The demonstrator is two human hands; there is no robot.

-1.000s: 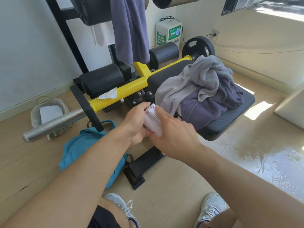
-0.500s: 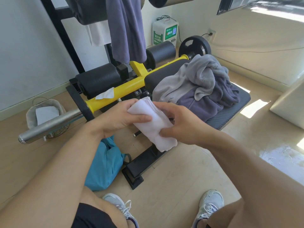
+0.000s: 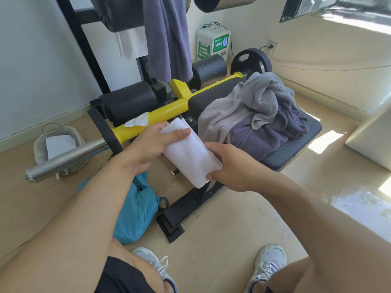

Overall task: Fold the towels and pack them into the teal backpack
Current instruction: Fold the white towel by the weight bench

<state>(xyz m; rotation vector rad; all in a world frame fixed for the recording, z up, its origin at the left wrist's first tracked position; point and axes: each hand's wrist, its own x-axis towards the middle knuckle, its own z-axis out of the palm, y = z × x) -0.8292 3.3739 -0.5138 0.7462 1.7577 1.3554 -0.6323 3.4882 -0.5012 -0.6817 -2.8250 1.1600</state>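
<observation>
Unrolled since a moment ago, the white towel (image 3: 188,153) stretches between my hands: left hand (image 3: 148,149) pinches its top end, right hand (image 3: 230,168) grips the bottom, above the teal backpack (image 3: 135,212).

white towel (image 3: 188,153): soft cloth | bar (image 3: 63,161): shiny metal | bench pad (image 3: 289,149): matt textured

Open floor (image 3: 211,227) lies before the teal backpack (image 3: 135,212); a black frame foot (image 3: 186,210) borders its right.
</observation>
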